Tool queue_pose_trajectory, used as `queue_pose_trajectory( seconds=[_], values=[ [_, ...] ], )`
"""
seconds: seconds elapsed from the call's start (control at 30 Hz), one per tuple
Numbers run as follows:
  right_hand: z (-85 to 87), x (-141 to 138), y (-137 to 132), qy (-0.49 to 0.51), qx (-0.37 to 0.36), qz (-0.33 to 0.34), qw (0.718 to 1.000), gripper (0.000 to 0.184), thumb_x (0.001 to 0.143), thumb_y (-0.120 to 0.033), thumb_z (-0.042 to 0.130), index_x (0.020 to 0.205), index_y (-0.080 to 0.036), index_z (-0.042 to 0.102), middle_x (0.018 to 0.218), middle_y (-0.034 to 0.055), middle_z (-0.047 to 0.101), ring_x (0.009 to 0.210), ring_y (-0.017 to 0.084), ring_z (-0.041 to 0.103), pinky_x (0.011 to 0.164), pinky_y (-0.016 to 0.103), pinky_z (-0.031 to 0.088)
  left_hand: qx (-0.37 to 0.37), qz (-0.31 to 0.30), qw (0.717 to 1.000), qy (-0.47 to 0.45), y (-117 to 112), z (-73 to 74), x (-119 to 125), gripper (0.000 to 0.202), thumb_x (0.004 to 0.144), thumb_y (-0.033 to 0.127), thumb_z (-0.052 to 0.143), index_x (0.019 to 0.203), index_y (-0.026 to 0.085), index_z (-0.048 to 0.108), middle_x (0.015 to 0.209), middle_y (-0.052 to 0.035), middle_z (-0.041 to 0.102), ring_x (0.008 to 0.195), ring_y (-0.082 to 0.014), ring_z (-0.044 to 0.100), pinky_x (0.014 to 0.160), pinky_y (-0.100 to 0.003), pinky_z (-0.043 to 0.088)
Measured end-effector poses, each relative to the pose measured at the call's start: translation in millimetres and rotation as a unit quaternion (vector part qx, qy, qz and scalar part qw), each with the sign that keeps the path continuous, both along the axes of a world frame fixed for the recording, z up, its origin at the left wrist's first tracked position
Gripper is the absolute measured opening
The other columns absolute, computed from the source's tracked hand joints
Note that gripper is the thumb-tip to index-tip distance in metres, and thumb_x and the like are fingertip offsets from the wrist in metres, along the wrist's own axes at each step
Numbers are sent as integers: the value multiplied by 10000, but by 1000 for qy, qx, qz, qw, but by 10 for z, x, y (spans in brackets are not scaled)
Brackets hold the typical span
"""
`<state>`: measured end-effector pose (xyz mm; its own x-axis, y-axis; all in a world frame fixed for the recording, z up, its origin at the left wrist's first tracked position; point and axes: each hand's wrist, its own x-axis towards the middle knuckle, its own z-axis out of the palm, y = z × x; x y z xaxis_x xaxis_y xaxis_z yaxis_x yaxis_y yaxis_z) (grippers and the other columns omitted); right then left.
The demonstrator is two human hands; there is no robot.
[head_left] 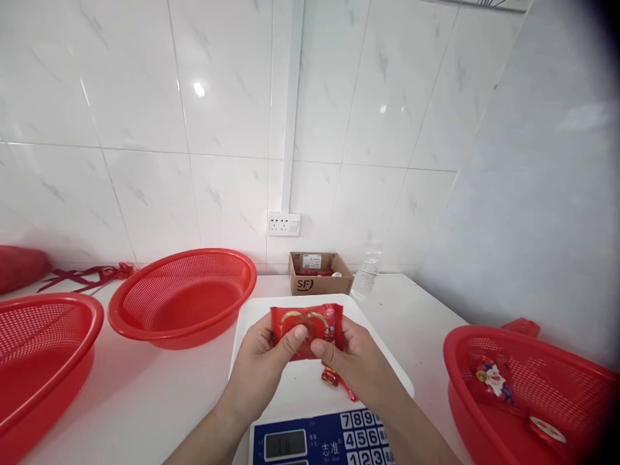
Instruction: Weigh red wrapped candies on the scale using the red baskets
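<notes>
Table [416, 316] carries the scale [295, 391], presumably close for reach. My left hand [264, 365] and right hand [357, 358] grip the red packet [317, 321] by its ends, above it, thumbs across, likely keeping it flat. Small wrapped pieces [330, 378] on the scale.

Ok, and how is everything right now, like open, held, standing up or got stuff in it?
Red packet: held by left hand and right hand.
Small red pieces: lying on the white platter.
Scale display: too blurred to read.
Cardboard box: open, things inside.
Clear bottle: standing.
Right basket: open, packets inside.
Middle basket: upright, open.
Left basket: open, partly out of view.
Wall socket: no plug showing.
</notes>
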<state>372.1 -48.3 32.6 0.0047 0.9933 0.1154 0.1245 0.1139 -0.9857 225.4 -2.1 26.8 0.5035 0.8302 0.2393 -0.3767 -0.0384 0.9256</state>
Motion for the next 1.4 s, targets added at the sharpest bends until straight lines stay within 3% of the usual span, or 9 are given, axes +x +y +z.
queue_pose_trajectory(
  seconds=[0.17,0.4,0.6,0.9,1.03,1.2,1.4],
  values=[
    [-4,18,1,6,7,21,1000,381,791,-533,583,945,-184,587,664,-41,430,505,60,330,424,187,325,-17,41,999,-18,19,6,-15,282,809,342,644,1021,158,658,915,-61,711,831,-190,646,752,-310,524],
    [23,-8,-4,-4,9,14,1000,413,789,-527,584,1006,-176,602,684,-22,460,529,71,357,449,199,337,-1,18,1000,-23,38,20,-28,244,801,322,654,976,155,680,881,-65,713,812,-195,646,744,-315,517],
    [25,-10,-11,-8,22,17,1000,390,787,-561,563,867,-179,569,664,-26,449,508,68,367,429,190,352,-1,7,1000,-22,32,11,-31,259,811,334,640,984,142,665,849,-69,711,791,-196,647,722,-314,516],
    [27,-9,-12,1,25,-44,999,394,760,-571,580,780,-178,571,665,-16,494,538,80,422,452,195,385,23,17,1000,3,68,-1,-7,265,795,384,650,965,182,625,935,-43,695,840,-181,635,758,-301,514],
    [18,2,-3,1,10,-43,999,395,759,-571,583,817,-181,583,672,-18,496,540,79,419,443,190,370,25,51,998,9,87,-22,-20,241,819,402,612,907,178,635,891,-40,689,842,-173,618,747,-280,498],
    [-9,7,13,5,-5,-28,1000,431,760,-590,571,911,-186,573,622,-42,450,492,71,366,404,189,350,22,48,998,25,94,-50,-13,240,800,409,629,816,170,625,810,-28,669,776,-164,600,725,-285,491],
    [-8,5,14,-10,8,-47,999,435,748,-576,592,905,-170,600,675,0,538,571,104,461,434,196,388,35,42,998,25,84,-107,4,241,806,402,623,760,172,570,758,-4,613,726,-137,547,677,-258,460]
  ],
)
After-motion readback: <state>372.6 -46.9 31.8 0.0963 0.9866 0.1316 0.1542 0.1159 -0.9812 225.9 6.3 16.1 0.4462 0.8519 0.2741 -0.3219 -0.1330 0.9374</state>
